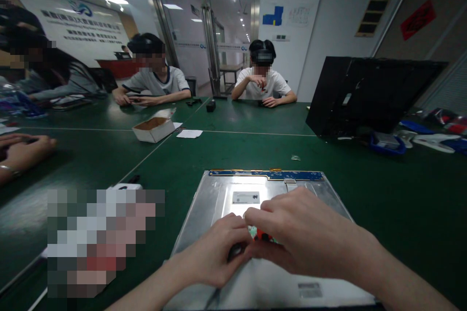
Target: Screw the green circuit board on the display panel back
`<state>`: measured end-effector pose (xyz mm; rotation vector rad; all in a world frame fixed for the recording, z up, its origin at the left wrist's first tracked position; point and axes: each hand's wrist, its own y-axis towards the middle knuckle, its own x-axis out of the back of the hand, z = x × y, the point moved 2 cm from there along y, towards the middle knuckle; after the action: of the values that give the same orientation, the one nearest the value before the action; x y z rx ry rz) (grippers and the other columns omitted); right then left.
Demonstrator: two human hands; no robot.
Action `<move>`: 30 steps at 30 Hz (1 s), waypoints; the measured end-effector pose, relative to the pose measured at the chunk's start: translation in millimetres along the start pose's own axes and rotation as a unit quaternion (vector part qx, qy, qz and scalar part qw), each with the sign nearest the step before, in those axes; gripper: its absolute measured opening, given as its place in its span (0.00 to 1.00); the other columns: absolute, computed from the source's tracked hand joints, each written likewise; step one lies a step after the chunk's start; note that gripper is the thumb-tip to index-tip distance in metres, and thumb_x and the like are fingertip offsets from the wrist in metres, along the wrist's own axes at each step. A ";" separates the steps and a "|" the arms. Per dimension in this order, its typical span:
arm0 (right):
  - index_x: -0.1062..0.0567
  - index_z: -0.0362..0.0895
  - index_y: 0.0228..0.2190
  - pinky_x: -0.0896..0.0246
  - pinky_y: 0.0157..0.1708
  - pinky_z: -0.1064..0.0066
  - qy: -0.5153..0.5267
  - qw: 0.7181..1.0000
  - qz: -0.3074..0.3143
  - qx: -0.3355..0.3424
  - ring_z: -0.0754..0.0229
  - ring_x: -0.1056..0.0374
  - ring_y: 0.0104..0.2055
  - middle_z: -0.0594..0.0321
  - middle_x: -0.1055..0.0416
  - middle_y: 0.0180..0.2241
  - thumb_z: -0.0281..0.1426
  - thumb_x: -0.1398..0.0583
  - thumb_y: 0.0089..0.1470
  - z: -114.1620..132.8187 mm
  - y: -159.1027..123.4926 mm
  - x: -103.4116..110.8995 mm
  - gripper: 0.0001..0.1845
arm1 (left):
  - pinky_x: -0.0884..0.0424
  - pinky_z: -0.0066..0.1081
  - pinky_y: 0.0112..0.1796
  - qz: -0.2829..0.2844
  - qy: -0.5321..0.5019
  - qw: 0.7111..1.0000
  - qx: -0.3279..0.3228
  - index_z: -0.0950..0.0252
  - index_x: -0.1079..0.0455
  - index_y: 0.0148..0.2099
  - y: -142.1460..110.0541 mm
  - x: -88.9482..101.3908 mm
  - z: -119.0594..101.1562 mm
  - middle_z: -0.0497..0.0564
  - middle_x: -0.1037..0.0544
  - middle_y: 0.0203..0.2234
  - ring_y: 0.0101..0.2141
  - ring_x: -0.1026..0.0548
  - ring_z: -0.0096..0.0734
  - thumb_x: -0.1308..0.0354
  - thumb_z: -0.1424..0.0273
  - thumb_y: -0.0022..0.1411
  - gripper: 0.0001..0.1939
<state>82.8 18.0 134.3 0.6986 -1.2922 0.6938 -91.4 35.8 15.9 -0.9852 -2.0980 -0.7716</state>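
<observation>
In front of me lies a flat display panel (pixel 204 214) with a silvery metal back and a blue circuit strip (pixel 299 175) along its far edge. Both my hands meet above its middle. My right hand (pixel 302 235) is closed, its thumb and fingers around a small red-and-black thing (pixel 263 234), mostly hidden, with a bit of green beside it. Close against it, my left hand (pixel 221 250) is curled around a dark, rounded thing (pixel 236 251). Fingers cover most of both, so their kind cannot be told.
A black monitor (pixel 368 92) stands at the right behind a blue tray (pixel 387 143). An open white box (pixel 155 129) and paper (pixel 189 133) lie farther off. At left are a blurred-out item (pixel 105 238) and another person's hand (pixel 29 150). Several people sit around the green table (pixel 251 150).
</observation>
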 end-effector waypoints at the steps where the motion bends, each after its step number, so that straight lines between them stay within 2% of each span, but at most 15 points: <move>1: 0.35 0.47 0.35 0.61 0.21 0.70 -0.002 1.000 -0.006 0.000 0.63 0.38 0.24 0.67 0.28 0.28 0.35 0.47 0.61 0.0 -0.1 -0.1 0.06 | 0.34 0.35 0.39 -0.001 0.001 1.000 0.000 0.63 0.34 0.40 -0.1 0.4 0.0 0.51 0.27 0.36 0.37 0.29 0.38 0.47 0.77 0.56 0.08; 4: 0.37 0.46 0.34 0.60 0.20 0.70 0.007 1.000 -0.020 0.008 0.64 0.41 0.23 0.67 0.29 0.28 0.31 0.47 0.58 0.9 -1.0 0.3 0.02 | 0.34 0.36 0.42 0.007 -0.001 1.000 0.004 0.63 0.34 0.40 -0.5 0.5 1.3 0.51 0.27 0.39 0.40 0.29 0.39 0.46 0.78 0.54 0.10; 8: 0.37 0.46 0.35 0.58 0.21 0.71 0.022 0.999 -0.019 0.025 0.64 0.40 0.25 0.67 0.30 0.30 0.31 0.44 0.53 2.6 -1.8 1.0 0.07 | 0.34 0.36 0.42 0.015 -0.008 1.000 0.012 0.63 0.34 0.39 -0.7 -1.2 3.3 0.51 0.27 0.39 0.40 0.29 0.40 0.46 0.78 0.53 0.09; 11: 0.35 0.46 0.36 0.59 0.22 0.70 0.023 1.000 -0.006 0.016 0.63 0.37 0.26 0.66 0.28 0.31 0.35 0.44 0.57 2.0 -1.3 0.5 0.07 | 0.34 0.36 0.40 0.011 -0.008 1.000 0.010 0.63 0.34 0.39 -1.4 -2.8 4.5 0.52 0.26 0.38 0.40 0.29 0.41 0.47 0.77 0.54 0.09; 14: 0.33 0.47 0.36 0.61 0.22 0.70 0.018 1.000 0.002 0.008 0.63 0.37 0.26 0.66 0.27 0.29 0.42 0.44 0.59 1.0 -0.7 -0.3 0.11 | 0.33 0.36 0.40 0.010 -0.006 1.000 0.015 0.63 0.33 0.39 -2.2 -3.8 5.2 0.52 0.26 0.38 0.39 0.30 0.41 0.47 0.75 0.55 0.07; 17: 0.34 0.47 0.35 0.61 0.21 0.69 0.007 1.000 -0.004 0.009 0.63 0.37 0.25 0.67 0.28 0.28 0.36 0.46 0.61 0.9 -1.0 -0.4 0.06 | 0.34 0.35 0.39 0.008 0.005 1.000 0.020 0.63 0.33 0.37 -1.8 -2.7 4.4 0.51 0.26 0.36 0.38 0.30 0.39 0.47 0.75 0.56 0.06; 20: 0.35 0.46 0.34 0.60 0.21 0.70 0.009 1.000 -0.013 0.015 0.64 0.38 0.25 0.66 0.28 0.29 0.31 0.46 0.56 1.7 -1.8 0.0 0.02 | 0.34 0.36 0.40 0.005 0.004 1.000 0.005 0.63 0.33 0.39 0.0 -0.1 1.6 0.51 0.26 0.39 0.40 0.29 0.39 0.46 0.76 0.55 0.09; 22: 0.36 0.46 0.35 0.60 0.21 0.70 0.009 1.000 -0.020 0.017 0.63 0.39 0.25 0.66 0.29 0.30 0.31 0.45 0.55 1.9 -1.9 0.0 0.04 | 0.34 0.37 0.41 0.001 -0.001 1.000 -0.005 0.63 0.33 0.41 1.2 1.4 -0.2 0.51 0.26 0.40 0.40 0.29 0.40 0.46 0.77 0.54 0.10; 27: 0.36 0.47 0.34 0.62 0.21 0.69 -0.011 0.999 -0.031 -0.005 0.64 0.40 0.23 0.67 0.29 0.28 0.34 0.48 0.60 0.6 -0.7 -0.8 0.04 | 0.34 0.36 0.39 -0.003 0.001 1.000 -0.005 0.63 0.32 0.41 2.0 2.7 -1.5 0.50 0.26 0.37 0.38 0.29 0.38 0.46 0.78 0.54 0.11; 30: 0.37 0.46 0.35 0.61 0.20 0.70 0.004 1.000 -0.026 0.001 0.64 0.41 0.23 0.67 0.29 0.29 0.32 0.47 0.57 0.9 -0.9 -0.5 0.03 | 0.34 0.36 0.40 -0.001 -0.002 1.000 -0.001 0.63 0.33 0.39 1.4 2.2 -0.7 0.51 0.26 0.38 0.39 0.29 0.39 0.46 0.78 0.54 0.10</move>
<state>82.9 16.7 133.8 0.7276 -1.2612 0.6551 -91.1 37.0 18.3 -0.9885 -2.1022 -0.7737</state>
